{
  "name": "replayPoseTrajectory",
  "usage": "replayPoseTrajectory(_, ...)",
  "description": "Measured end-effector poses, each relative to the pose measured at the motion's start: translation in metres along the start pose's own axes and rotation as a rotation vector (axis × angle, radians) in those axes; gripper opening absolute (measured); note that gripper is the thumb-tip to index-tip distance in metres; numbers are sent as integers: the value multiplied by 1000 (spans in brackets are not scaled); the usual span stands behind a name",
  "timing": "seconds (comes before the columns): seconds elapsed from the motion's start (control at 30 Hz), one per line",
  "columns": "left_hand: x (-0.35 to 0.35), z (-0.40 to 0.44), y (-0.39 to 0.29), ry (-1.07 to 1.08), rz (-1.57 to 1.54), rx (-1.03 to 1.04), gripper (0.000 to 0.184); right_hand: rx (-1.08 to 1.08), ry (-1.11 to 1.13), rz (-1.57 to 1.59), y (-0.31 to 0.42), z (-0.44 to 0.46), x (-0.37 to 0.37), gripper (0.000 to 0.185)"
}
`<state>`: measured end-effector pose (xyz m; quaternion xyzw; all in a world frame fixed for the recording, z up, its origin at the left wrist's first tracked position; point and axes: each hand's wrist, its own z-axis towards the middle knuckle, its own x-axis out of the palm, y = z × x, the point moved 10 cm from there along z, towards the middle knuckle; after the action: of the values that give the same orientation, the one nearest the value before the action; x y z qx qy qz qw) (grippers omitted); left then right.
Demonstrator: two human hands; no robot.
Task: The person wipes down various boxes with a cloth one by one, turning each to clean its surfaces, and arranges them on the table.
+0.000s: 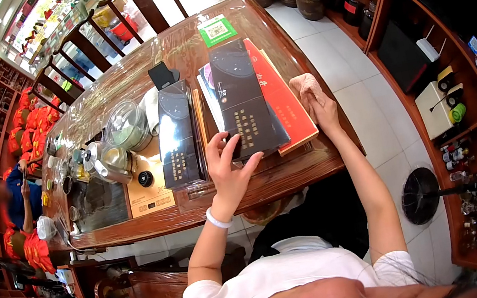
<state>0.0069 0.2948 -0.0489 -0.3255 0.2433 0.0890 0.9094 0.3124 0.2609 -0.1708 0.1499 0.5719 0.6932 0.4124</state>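
Note:
A long dark box (pixel 237 95) with gold print lies over a red box (pixel 283 99) and other flat items on the wooden table. My left hand (pixel 227 165), a white bracelet at its wrist, is at the box's near left corner. Its thumb presses the front edge and a finger rests on the top, gripping the corner. At the right side of the red box, my right hand (pixel 322 112) is closed on a crumpled pinkish-beige cloth (pixel 307 87). A second dark box (pixel 179 137) lies to the left of my left hand.
A glass kettle (pixel 115 164), a glass bowl (pixel 125 125) and a tea tray (pixel 98 202) stand left on the table (pixel 247 198). A green QR card (pixel 217 30) lies at the far end. A fan (pixel 420 196) stands right; another person (pixel 19 199) is at far left.

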Motion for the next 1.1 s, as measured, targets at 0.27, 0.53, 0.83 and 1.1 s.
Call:
replayPoseTrajectory(0.27, 30, 17, -17, 99, -3, 76, 61, -9, -11, 30, -2, -1, -2, 33)
replayPoseTrajectory(0.53, 51, 31, -30, 281, 111, 192, 65, 4, -23, 61, -2, -3, -2, 33)
replayPoseTrajectory(0.83, 81, 34, -47, 423, 107, 250, 68, 29, -3, 48, 0, -4, -4, 35)
replayPoseTrajectory(1.1, 98, 29, -66, 480, 166, 342, 60, 20, -14, 144, -8, -2, -6, 40)
